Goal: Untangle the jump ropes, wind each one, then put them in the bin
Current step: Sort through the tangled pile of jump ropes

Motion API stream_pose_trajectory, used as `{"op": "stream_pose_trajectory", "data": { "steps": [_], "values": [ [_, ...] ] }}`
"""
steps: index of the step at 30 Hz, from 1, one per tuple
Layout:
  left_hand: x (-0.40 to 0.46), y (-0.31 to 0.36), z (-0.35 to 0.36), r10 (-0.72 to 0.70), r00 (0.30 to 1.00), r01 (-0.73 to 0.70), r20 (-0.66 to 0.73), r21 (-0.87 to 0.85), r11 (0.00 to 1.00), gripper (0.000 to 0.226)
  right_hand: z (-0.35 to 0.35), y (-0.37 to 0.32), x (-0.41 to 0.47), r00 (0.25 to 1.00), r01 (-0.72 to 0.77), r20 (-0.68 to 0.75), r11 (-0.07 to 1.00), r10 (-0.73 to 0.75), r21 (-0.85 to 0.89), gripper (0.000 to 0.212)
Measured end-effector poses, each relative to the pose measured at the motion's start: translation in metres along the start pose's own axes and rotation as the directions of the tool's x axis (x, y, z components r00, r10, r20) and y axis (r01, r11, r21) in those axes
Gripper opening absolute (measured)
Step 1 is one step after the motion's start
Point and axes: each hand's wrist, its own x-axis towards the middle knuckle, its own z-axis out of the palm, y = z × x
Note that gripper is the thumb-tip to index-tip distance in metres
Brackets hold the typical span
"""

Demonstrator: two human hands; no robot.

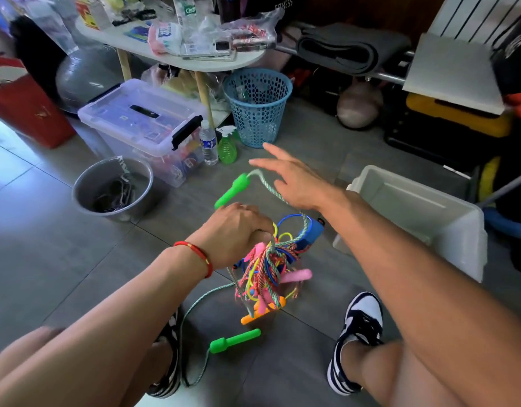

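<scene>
Holding the whole knot up off the floor, that's where we are. Our left hand (238, 230) is clenched around the top of the tangle of jump ropes (268, 268), which hangs in the air between our feet, well clear of the tiles. Our right hand (294, 183) is spread, fingers apart, gripping nothing, with the braided green rope (271, 186) running under the palm up to one green handle (231, 190). The other green handle (234, 340) lies on the floor near our left shoe, its cord looping back up into the knot. The white bin (423, 218) waits just beside our right forearm, nothing in it that we can see.

The risk, we'd say, is pulling that green rope hard: it could cinch the pink, yellow and blue loops tighter rather than free them. The trailing cord by our shoe could also snag underfoot and jerk the bundle from our fist.

As for writing, "FITNESS" reads on dark fabric at the top edge; a green bottle label on the small table (247, 61) is too blurred to read in full.
</scene>
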Motion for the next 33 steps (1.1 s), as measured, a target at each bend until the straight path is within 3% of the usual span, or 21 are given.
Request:
{"op": "stream_pose_trajectory", "data": {
  "steps": [2,7,9,12,14,16,19,21,27,31,33],
  "values": [
    [0.003,0.004,0.002,-0.054,0.998,0.055,-0.027,0.005,0.998,0.021,0.001,0.0,-0.002,0.996,-0.076,0.054,0.996,0.078,-0.038,0.062],
    [0.014,0.006,0.007,-0.263,0.952,0.269,-0.156,0.019,0.963,0.037,-0.004,-0.011,-0.033,0.944,-0.191,0.213,0.945,0.251,-0.266,0.008],
    [0.018,0.008,0.005,-0.328,0.928,0.331,-0.177,-0.013,0.944,0.028,0.006,-0.014,-0.047,0.917,-0.188,0.282,0.929,0.283,-0.319,0.03],
    [0.019,0.012,-0.001,-0.402,0.9,0.385,-0.168,-0.124,0.915,0.023,0.03,-0.018,-0.063,0.935,-0.092,0.307,0.959,0.176,-0.27,0.039],
    [0.018,0.011,-0.009,-0.44,0.888,0.404,-0.138,-0.224,0.887,0.03,0.041,-0.02,-0.067,0.965,-0.075,0.232,0.976,0.122,-0.203,0.044],
    [0.012,0.011,-0.019,-0.446,0.891,0.4,-0.086,-0.318,0.86,0.046,0.048,-0.023,-0.067,0.993,-0.098,0.061,0.988,0.106,-0.118,0.046],
    [0.003,0.011,-0.034,-0.413,0.911,0.365,0.007,-0.478,0.799,0.042,0.052,-0.027,-0.062,0.982,-0.054,-0.182,0.997,0.045,-0.046,0.025],
    [-0.003,0.007,-0.041,-0.406,0.91,0.379,0.081,-0.556,0.739,0.038,0.049,-0.028,-0.057,0.971,-0.021,-0.241,0.998,0.008,-0.051,0.015],
    [-0.031,-0.03,-0.046,-0.536,0.812,0.583,0.234,-0.271,0.766,0.026,0.019,0.002,-0.045,0.921,-0.198,-0.351,0.979,0.17,-0.046,0.018],
    [-0.043,-0.034,-0.056,-0.519,0.827,0.548,0.215,-0.107,0.83,0.024,0.01,0.014,-0.049,0.964,-0.197,-0.214,0.966,0.159,-0.168,0.017],
    [-0.052,-0.042,-0.061,-0.596,0.762,0.607,0.253,0.041,0.794,0.028,0.006,0.022,-0.049,0.969,-0.204,-0.193,0.938,0.153,-0.279,0.017]
  ]
}}
